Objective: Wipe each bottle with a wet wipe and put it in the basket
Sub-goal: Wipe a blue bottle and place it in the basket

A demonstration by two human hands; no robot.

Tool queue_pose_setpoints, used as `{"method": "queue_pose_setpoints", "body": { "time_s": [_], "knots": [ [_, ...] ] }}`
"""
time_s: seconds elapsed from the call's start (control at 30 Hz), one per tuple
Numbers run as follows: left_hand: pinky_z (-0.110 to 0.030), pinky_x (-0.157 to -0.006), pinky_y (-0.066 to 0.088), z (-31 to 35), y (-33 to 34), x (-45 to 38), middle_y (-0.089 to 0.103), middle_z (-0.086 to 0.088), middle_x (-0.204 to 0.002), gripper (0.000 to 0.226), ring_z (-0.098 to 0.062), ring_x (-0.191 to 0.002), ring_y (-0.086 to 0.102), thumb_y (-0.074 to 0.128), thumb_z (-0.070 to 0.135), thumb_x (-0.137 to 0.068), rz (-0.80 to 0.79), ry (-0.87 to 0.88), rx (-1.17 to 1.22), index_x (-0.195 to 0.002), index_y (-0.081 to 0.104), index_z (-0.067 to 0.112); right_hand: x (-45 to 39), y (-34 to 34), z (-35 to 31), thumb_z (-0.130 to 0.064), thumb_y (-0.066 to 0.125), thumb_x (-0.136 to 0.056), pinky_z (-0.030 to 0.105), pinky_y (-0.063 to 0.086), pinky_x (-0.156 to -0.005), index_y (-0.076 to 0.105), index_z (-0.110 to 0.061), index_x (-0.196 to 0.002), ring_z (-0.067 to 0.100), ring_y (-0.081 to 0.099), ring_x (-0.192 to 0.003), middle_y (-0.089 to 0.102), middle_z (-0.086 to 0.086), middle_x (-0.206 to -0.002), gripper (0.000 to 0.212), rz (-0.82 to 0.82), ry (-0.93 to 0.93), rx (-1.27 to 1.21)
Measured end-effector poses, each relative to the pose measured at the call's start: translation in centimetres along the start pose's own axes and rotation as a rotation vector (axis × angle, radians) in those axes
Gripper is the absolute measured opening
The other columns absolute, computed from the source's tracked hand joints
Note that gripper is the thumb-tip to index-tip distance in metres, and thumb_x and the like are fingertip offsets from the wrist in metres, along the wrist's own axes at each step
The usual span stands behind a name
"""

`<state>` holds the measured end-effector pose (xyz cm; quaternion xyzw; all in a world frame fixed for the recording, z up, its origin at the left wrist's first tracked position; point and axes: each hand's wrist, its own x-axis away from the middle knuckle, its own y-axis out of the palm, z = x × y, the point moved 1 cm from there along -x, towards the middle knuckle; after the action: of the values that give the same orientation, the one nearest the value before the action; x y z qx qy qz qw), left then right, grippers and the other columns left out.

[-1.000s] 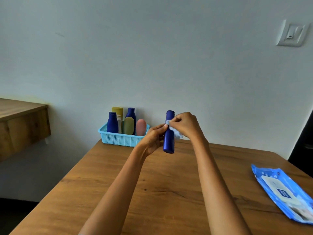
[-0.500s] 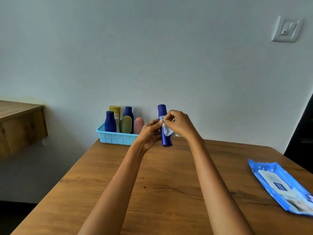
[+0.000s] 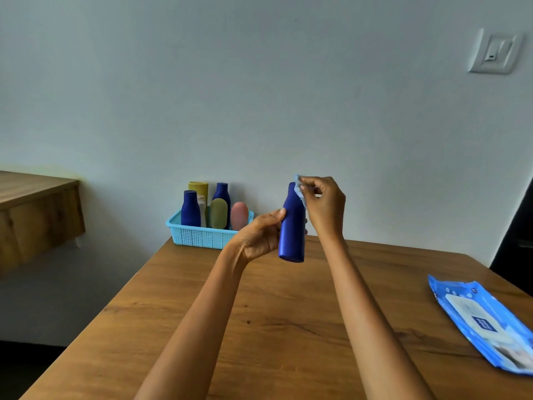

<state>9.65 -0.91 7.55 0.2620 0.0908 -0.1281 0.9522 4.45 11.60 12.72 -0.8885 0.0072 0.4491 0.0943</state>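
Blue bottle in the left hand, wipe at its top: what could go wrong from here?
1. The left hand grips the blue bottle in the air above the table, so a hard rub could perhaps knock it loose.
2. The right hand only pinches the wet wipe, which might slip off.
3. The basket already holds five bottles, so setting this one in could tip a neighbour.

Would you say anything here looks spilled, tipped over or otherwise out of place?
Nothing stands out. The bottles in the basket stand upright, the wipes pack lies flat on the table, and no spill shows.
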Motion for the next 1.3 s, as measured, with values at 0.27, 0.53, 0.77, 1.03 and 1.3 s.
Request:
{"method": "queue_pose_setpoints", "body": {
  "time_s": [0.27, 0.53, 0.77, 1.03, 1.3],
  "knots": [
    [-0.034, -0.071, 0.059, 1.2, -0.3, -0.1, 0.071, -0.012, -0.081, 0.019, -0.021, -0.073, 0.070, 0.053, 0.022, -0.093, 0.381, 0.132, 0.028, -0.099, 0.060, 0.005, 0.7, 1.0, -0.5, -0.020, 0.070, -0.081, 0.022, 0.054, -0.070, 0.072, -0.015, -0.093, 0.007, 0.061, -0.081, 0.065, -0.003, -0.095, 0.012, -0.364, 0.103, 0.032],
    [-0.032, -0.056, 0.048, 2.0, -1.5, -0.3, 0.056, -0.010, -0.078, 0.017, -0.021, -0.069, 0.057, 0.062, 0.017, -0.089, 0.758, 0.170, -0.138, -0.083, 0.050, 0.008, 1.3, 0.7, -1.3, -0.018, 0.066, -0.080, 0.023, 0.051, -0.073, 0.074, -0.021, -0.085, 0.011, 0.064, -0.084, 0.070, -0.003, -0.089, 0.009, -0.793, 0.176, 0.158],
    [-0.028, -0.045, 0.051, 1.5, -0.6, -0.3, 0.063, -0.009, -0.082, 0.026, -0.020, -0.071, 0.064, 0.070, 0.016, -0.083, 0.800, 0.204, -0.013, -0.103, 0.054, 0.008, 2.2, 2.4, -0.7, -0.026, 0.065, -0.085, 0.022, 0.043, -0.080, 0.059, -0.016, -0.121, 0.017, 0.056, -0.102, 0.057, 0.003, -0.113, 0.038, -0.628, 0.132, 0.198],
    [-0.027, -0.070, 0.058, 2.2, -0.8, -0.2, 0.065, -0.012, -0.103, 0.045, -0.018, -0.083, 0.068, 0.051, 0.043, -0.091, 0.507, 0.297, 0.083, -0.117, 0.057, 0.006, 0.6, 0.2, -0.4, -0.015, 0.066, -0.084, 0.022, 0.046, -0.065, 0.064, -0.016, -0.110, 0.012, 0.059, -0.079, 0.067, 0.003, -0.096, 0.026, -0.375, 0.563, -0.515],
    [-0.029, -0.073, 0.058, 2.1, -0.2, 0.4, 0.065, -0.015, -0.108, 0.039, -0.021, -0.091, 0.068, 0.056, 0.021, -0.082, 0.262, 0.393, 0.088, -0.117, 0.055, 0.005, 0.6, 0.2, -0.7, -0.017, 0.068, -0.083, 0.023, 0.050, -0.061, 0.065, -0.009, -0.100, 0.017, 0.063, -0.077, 0.069, 0.008, -0.089, 0.019, -0.257, 0.638, -0.646]
  ]
}}
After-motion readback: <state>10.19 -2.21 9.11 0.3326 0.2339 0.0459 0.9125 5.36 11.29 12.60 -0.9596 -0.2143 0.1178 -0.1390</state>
